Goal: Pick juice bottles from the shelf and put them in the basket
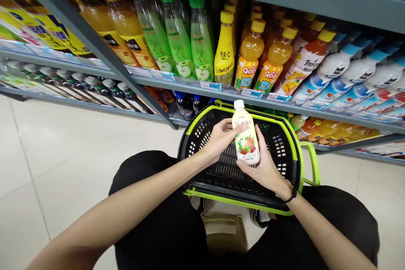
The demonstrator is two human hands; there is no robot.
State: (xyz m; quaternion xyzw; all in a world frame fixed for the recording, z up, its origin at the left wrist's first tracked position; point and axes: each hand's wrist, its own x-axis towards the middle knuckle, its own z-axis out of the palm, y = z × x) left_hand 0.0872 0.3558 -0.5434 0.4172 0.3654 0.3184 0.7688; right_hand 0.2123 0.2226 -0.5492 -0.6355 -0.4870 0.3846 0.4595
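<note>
Head view: left-hand (221, 137) fingers pinch a white-capped drink bottle (248, 145), thumb across its label; right-hand (265, 166) fingers close around its lower right side, thumb at the base. Label: Chinese characters, partly thumb-covered, above printed fruit. Contents pale. Bottle held over a black shopping basket (228, 186) with lime-green trim; slotted floor visible below. Beyond, shelf (186, 88) holds yellow "Schweppes" bottle (225, 59), orange "Qoo" bottles (247, 69), "Tropic…" bottle (303, 65), ending unclear, and green-capped apple-drink bottles (180, 46). Small price-tag print mostly illegible.
</note>
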